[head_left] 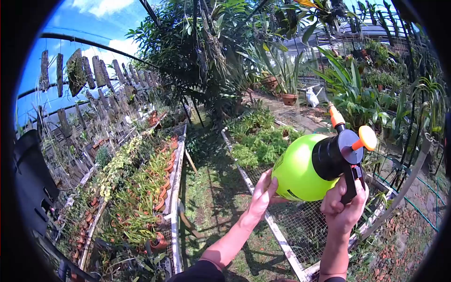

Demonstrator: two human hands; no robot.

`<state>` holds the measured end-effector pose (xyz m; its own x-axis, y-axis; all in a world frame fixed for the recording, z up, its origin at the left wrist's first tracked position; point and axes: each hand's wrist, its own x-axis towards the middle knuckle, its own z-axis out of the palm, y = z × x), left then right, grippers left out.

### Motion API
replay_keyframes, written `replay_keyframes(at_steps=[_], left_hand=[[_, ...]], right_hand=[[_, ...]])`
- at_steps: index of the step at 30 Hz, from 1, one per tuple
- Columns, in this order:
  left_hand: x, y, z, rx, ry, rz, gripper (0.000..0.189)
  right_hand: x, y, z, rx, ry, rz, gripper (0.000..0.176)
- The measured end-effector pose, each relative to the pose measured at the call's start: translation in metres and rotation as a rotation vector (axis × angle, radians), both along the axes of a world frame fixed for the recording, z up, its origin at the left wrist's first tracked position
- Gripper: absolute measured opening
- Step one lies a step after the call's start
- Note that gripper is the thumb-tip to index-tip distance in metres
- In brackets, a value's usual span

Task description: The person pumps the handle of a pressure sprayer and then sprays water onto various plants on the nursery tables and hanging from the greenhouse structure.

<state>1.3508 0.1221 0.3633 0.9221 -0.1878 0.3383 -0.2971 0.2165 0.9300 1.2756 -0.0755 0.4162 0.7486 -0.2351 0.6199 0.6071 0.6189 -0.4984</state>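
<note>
A lime-green pump sprayer (300, 167) with a black collar is tilted in front of me, its orange nozzle (335, 115) aimed up and away. A faint mist shows near the nozzle tip. My right hand (345, 199) is wrapped round the black handle (351, 184). The orange pump knob (367, 137) stands out from the top. My left hand (262, 191) supports the bottle's rounded base from the left, fingers partly hidden behind it. Broad green leaves (345, 77) of potted plants are beyond the nozzle.
Below the sprayer is a wire-mesh bench (296, 225) with a white frame. To the left, a long bench holds several potted plants (141, 188). Wooden slabs (75, 70) hang at upper left. A grey pipe (404, 192) and green hose (418, 211) run at right.
</note>
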Motion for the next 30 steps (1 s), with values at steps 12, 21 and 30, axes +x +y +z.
replay_keyframes(at_steps=[12,21,30], left_hand=[[-0.061,-0.086,0.054,0.071,-0.155,0.176,0.064],[-0.086,-0.110,0.065,0.123,-0.118,0.234,0.067],[-0.102,-0.112,0.075,0.175,-0.175,0.285,0.065]], right_hand=[[-0.036,-0.095,0.036,0.043,-0.213,0.188,0.039],[-0.046,-0.122,0.049,0.069,-0.142,0.215,0.041],[-0.060,-0.123,0.052,0.097,-0.168,0.245,0.039]])
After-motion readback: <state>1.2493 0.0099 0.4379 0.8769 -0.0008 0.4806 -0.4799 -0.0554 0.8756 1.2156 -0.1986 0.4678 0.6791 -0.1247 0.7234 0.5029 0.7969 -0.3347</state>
